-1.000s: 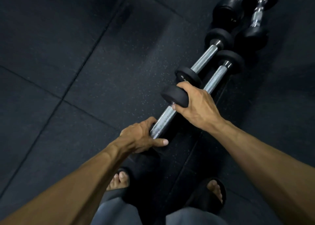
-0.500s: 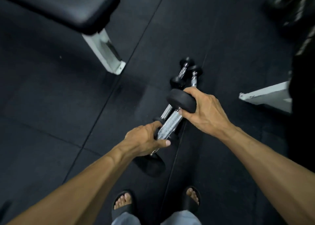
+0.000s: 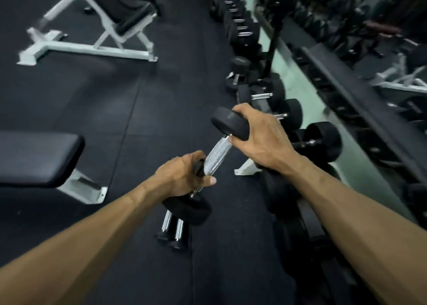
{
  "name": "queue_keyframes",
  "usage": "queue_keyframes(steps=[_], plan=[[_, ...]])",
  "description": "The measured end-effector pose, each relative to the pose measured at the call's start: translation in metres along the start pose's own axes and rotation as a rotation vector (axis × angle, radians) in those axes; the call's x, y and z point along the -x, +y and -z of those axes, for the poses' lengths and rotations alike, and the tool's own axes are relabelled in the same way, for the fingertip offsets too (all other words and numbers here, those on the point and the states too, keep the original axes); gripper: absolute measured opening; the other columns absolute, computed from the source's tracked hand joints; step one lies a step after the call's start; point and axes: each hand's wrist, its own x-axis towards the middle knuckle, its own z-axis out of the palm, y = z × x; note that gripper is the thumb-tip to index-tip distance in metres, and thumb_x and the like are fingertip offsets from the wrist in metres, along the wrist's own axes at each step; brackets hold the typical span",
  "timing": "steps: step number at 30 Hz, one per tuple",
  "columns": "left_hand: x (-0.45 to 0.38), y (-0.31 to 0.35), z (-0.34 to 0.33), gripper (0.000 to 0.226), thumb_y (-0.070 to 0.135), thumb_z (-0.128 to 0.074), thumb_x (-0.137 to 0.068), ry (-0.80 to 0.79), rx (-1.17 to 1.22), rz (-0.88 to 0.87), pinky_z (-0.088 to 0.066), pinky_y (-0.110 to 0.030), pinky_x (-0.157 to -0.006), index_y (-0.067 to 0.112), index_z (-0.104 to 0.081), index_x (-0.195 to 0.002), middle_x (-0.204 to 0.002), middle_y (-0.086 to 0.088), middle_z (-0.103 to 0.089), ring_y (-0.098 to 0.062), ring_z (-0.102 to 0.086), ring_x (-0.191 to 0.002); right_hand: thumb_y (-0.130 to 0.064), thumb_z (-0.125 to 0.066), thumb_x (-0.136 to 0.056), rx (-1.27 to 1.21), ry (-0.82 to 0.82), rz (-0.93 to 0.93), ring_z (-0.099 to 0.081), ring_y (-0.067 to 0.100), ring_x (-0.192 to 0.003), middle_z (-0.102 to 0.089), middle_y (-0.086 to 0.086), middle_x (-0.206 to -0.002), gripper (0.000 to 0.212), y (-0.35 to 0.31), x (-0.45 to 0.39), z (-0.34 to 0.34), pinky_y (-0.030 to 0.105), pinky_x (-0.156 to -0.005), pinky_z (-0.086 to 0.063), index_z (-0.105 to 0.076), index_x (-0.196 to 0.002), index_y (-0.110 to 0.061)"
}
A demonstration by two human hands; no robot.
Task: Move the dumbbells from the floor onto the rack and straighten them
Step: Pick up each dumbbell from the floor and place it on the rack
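- Head view: the dumbbell (image 3: 217,153), low over the floor a second ago, is now lifted at frame centre, so carrying to the rack (image 3: 323,129) at right has begun.
- Left hand (image 3: 182,177) grips its handle; right hand (image 3: 258,135) clasps the upper head.
- Two dumbbells (image 3: 172,229) remain below.
- Bench (image 3: 39,159) left; open floor between.

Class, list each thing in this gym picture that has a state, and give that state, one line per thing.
Held dumbbell: lifted off the floor, tilted, gripped by both hands.
Left hand: curled round the handle's lower end.
Right hand: grips the upper head.
Floor dumbbells: lying side by side on the floor.
Rack: holds dumbbells in a row.
Flat bench: unoccupied.
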Motion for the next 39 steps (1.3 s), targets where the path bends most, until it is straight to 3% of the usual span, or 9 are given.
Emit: queue_keyframes(steps=[8, 14, 17, 21, 23, 27, 30, 33, 39], plan=[[-0.041, 0.159, -0.062, 0.03, 0.054, -0.07, -0.076, -0.128, -0.039, -0.165, -0.052, -0.046, -0.082, 0.037, -0.047, -0.079, -0.078, 0.007, -0.063, -0.019, -0.062, -0.08, -0.037, -0.073, -0.076, 0.101, 0.084, -0.165, -0.065, 0.032, -0.095, -0.068, 0.003, -0.105, 0.056, 0.114, 0.069, 0.117, 0.043, -0.082, -0.05, -0.049, -0.125, -0.026], [-0.059, 0.283, -0.157, 0.03, 0.05, -0.069, -0.08, -0.254, -0.052, -0.323, -0.049, -0.033, -0.078, 0.033, -0.046, -0.09, -0.082, 0.011, -0.058, -0.017, -0.06, -0.085, -0.034, -0.072, -0.075, 0.12, 0.086, -0.346, -0.066, 0.028, -0.093, -0.07, -0.001, -0.104, 0.051, 0.215, 0.154, 0.195, 0.045, -0.08, -0.054, -0.049, -0.121, -0.03], [-0.062, 0.337, -0.202, 0.03, 0.048, -0.07, -0.081, -0.319, -0.063, -0.37, -0.046, -0.032, -0.077, 0.032, -0.044, -0.083, -0.083, 0.009, -0.055, -0.021, -0.058, -0.087, -0.031, -0.073, -0.076, 0.175, 0.086, -0.426, -0.066, 0.031, -0.097, -0.07, 0.004, -0.109, 0.053, 0.258, 0.195, 0.227, 0.044, -0.081, -0.053, -0.051, -0.124, -0.027], [-0.073, 0.407, -0.25, 0.041, 0.05, -0.069, -0.081, -0.43, -0.102, -0.437, -0.05, -0.04, -0.088, 0.023, -0.053, -0.107, -0.104, 0.001, -0.062, -0.022, -0.06, -0.099, -0.034, -0.075, -0.079, 0.185, 0.078, -0.553, -0.065, 0.032, -0.098, -0.07, 0.007, -0.109, 0.054, 0.317, 0.244, 0.269, 0.045, -0.082, -0.052, -0.051, -0.126, -0.024], [-0.083, 0.436, -0.27, 0.038, 0.05, -0.07, -0.081, -0.455, -0.128, -0.458, -0.051, -0.041, -0.087, 0.024, -0.052, -0.102, -0.1, 0.002, -0.061, -0.021, -0.06, -0.095, -0.035, -0.076, -0.078, 0.162, 0.083, -0.605, -0.065, 0.031, -0.098, -0.07, 0.007, -0.108, 0.054, 0.345, 0.26, 0.282, 0.045, -0.083, -0.052, -0.051, -0.126, -0.025], [-0.107, 0.476, -0.303, 0.035, 0.047, -0.071, -0.079, -0.464, -0.16, -0.463, -0.052, -0.04, -0.086, 0.023, -0.052, -0.094, -0.097, 0.002, -0.063, -0.022, -0.061, -0.096, -0.035, -0.077, -0.077, 0.127, 0.102, -0.683, -0.064, 0.029, -0.097, -0.068, 0.002, -0.108, 0.049, 0.395, 0.275, 0.296, 0.042, -0.083, -0.051, -0.052, -0.12, -0.029], [-0.129, 0.493, -0.321, 0.041, 0.046, -0.07, -0.08, -0.472, -0.188, -0.47, -0.051, -0.041, -0.087, 0.017, -0.057, -0.107, -0.104, -0.003, -0.066, -0.025, -0.061, -0.1, -0.032, -0.078, -0.077, 0.108, 0.105, -0.718, -0.063, 0.031, -0.096, -0.068, 0.002, -0.105, 0.048, 0.429, 0.274, 0.295, 0.043, -0.083, -0.051, -0.053, -0.118, -0.029], [-0.155, 0.502, -0.33, 0.046, 0.047, -0.07, -0.082, -0.501, -0.239, -0.457, -0.051, -0.039, -0.086, 0.016, -0.058, -0.114, -0.098, -0.001, -0.062, -0.025, -0.061, -0.098, -0.032, -0.076, -0.076, 0.058, 0.1, -0.752, -0.064, 0.029, -0.099, -0.067, -0.001, -0.107, 0.048, 0.459, 0.267, 0.283, 0.045, -0.088, -0.051, -0.054, -0.119, -0.031], [-0.185, 0.508, -0.329, 0.034, 0.044, -0.068, -0.085, -0.561, -0.28, -0.464, -0.048, -0.034, -0.081, 0.019, -0.055, -0.103, -0.1, 0.0, -0.061, -0.021, -0.059, -0.092, -0.036, -0.075, -0.079, -0.049, 0.093, -0.799, -0.063, 0.02, -0.098, -0.065, -0.008, -0.107, 0.05, 0.485, 0.257, 0.276, 0.039, -0.091, -0.051, -0.053, -0.124, -0.034]])
